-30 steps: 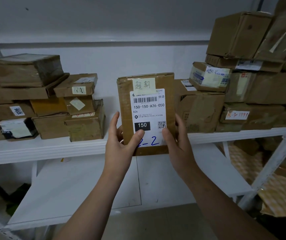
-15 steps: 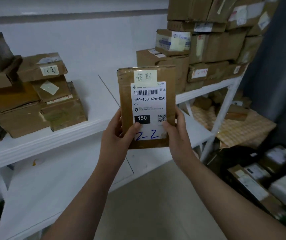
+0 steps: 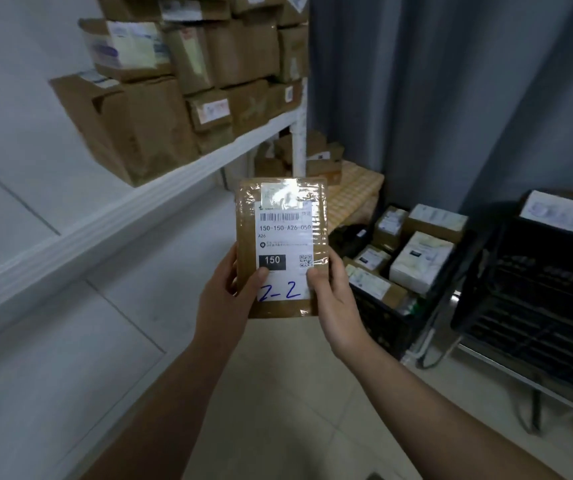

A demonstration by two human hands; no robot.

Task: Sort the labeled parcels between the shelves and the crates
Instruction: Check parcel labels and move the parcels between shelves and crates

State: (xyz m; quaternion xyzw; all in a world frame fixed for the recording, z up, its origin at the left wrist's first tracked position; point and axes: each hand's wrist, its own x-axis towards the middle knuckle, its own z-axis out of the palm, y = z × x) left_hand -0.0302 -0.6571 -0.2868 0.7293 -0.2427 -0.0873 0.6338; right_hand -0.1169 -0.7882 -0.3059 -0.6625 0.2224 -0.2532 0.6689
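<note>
A grey curtain (image 3: 451,98) is hanging down the right half of the scene, behind the crates. On the left, a white shelf (image 3: 105,220) is running diagonally across the view and is carrying a tall stack of brown cardboard boxes (image 3: 146,126), several of them showing white labels too blurred to read. A large black crate (image 3: 537,306) is sitting at the right edge on a metal frame, with a labeled box (image 3: 562,211) lying on top of it. Just beside it, lower and nearer the shelf post, a second black crate (image 3: 382,320) is holding a heap of small parcels (image 3: 420,261) with pale labels.

In the middle, above the tiled floor (image 3: 295,410), the flat brown parcel (image 3: 247,237) is being held upright in the air, apart from both shelf and crates, its label facing the camera and reading 150-150-A26-050, with 2-2 written in blue. The left grip (image 3: 226,296) is grasping its lower left edge, thumb lying across the front. The right grip (image 3: 335,296) is grasping the lower right edge in the same way.
</note>
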